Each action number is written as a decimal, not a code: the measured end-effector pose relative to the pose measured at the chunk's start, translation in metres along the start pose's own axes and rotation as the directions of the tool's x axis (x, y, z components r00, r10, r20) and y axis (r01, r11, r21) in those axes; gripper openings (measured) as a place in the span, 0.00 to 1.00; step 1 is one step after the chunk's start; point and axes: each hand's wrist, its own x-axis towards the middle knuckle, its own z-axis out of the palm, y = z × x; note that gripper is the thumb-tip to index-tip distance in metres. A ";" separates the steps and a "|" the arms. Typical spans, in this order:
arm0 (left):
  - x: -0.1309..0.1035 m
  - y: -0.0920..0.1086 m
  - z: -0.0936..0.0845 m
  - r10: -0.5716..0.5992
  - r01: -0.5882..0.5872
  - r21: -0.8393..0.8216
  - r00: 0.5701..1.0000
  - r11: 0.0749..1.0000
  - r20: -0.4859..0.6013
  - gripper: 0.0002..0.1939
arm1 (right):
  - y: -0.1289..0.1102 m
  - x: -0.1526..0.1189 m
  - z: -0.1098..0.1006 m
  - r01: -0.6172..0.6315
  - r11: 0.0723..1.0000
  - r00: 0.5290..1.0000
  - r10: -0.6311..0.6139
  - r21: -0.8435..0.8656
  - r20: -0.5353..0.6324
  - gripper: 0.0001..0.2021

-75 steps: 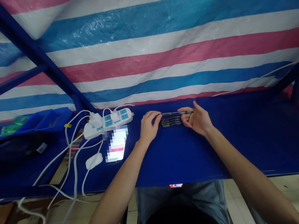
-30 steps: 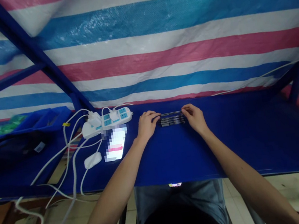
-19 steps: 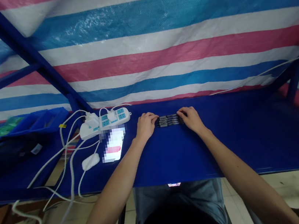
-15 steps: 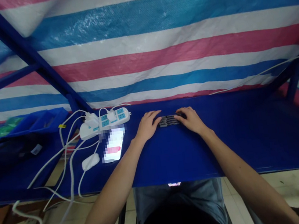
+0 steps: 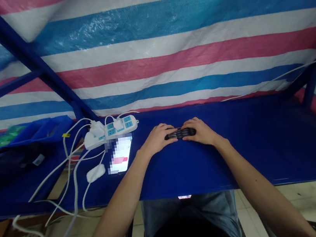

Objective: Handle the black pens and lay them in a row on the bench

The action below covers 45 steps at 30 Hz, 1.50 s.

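Between my two hands lies a bundle of black pens, several slender dark pieces side by side on the blue tabletop; their exact make is too small to tell. My left hand is closed on the bundle's left end, thumb at the near side and fingers at the far side. At the right end, my right hand grips the same bundle in a similar way. The fingers cover both ends of the pens.
Left of my hands are a lit phone, a white power strip with plugs in it, and a white adapter among loose cables. Farther left stands a blue bin. A striped tarp hangs behind the blue table.
Both hands have come slightly nearer to me and closed around the ends of the pens. The pens now sit tighter together; before, the fingers were more outstretched.
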 end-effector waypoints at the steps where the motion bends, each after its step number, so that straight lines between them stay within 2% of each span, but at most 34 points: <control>1: -0.001 0.000 -0.003 0.003 -0.003 -0.008 1.000 1.000 0.009 0.21 | -0.001 0.000 -0.001 0.017 1.000 1.000 -0.017 0.018 0.011 0.19; 6: -0.003 0.001 -0.009 -0.006 0.007 -0.037 1.000 0.999 0.020 0.20 | -0.004 -0.001 -0.004 0.039 0.998 0.997 -0.042 0.058 0.057 0.20; 9: -0.003 0.001 -0.008 -0.017 0.019 -0.063 1.000 0.998 0.023 0.21 | -0.009 -0.002 -0.006 0.028 0.997 0.999 -0.030 0.067 0.035 0.20; 14: -0.002 0.003 -0.007 -0.033 0.033 -0.105 0.999 0.994 0.007 0.23 | -0.017 -0.004 -0.007 0.030 0.991 1.000 -0.031 0.134 0.006 0.10; 23: -0.001 0.008 -0.007 0.030 -0.041 -0.145 0.996 0.989 -0.081 0.13 | -0.020 -0.003 -0.003 0.055 0.987 0.996 -0.065 0.148 0.064 0.04; 26: 0.000 0.012 -0.009 0.052 -0.076 -0.154 0.987 0.985 -0.152 0.09 | -0.023 -0.003 -0.008 0.063 0.984 0.998 -0.064 0.168 -0.001 0.02; 31: 0.001 0.014 -0.008 0.017 -0.084 -0.189 0.944 0.978 -0.328 0.09 | -0.023 -0.003 -0.017 0.095 0.981 0.963 -0.048 0.167 -0.264 0.03; 33: 0.002 0.013 -0.004 -0.008 -0.066 -0.178 0.923 0.982 -0.385 0.09 | -0.023 -0.003 -0.016 0.073 0.984 0.959 -0.025 0.164 -0.282 0.03; 36: 0.003 0.011 0.001 -0.073 0.004 -0.156 0.894 0.988 -0.442 0.08 | -0.025 -0.003 -0.010 0.003 0.994 0.973 0.022 0.106 -0.232 0.08; 38: 0.003 0.011 0.002 -0.101 0.041 -0.144 0.892 0.989 -0.441 0.10 | -0.028 -0.002 -0.005 -0.001 1.000 0.980 0.006 0.028 -0.197 0.14; 41: 0.004 0.014 0.001 -0.114 0.081 -0.098 0.913 0.992 -0.391 0.16 | -0.033 0.001 -0.001 0.052 0.993 0.985 -0.069 -0.105 -0.156 0.18; 45: 0.004 0.019 -0.002 -0.172 0.164 -0.052 0.929 0.985 -0.329 0.28 | -0.038 0.003 -0.002 0.100 0.982 0.972 -0.131 -0.163 -0.195 0.18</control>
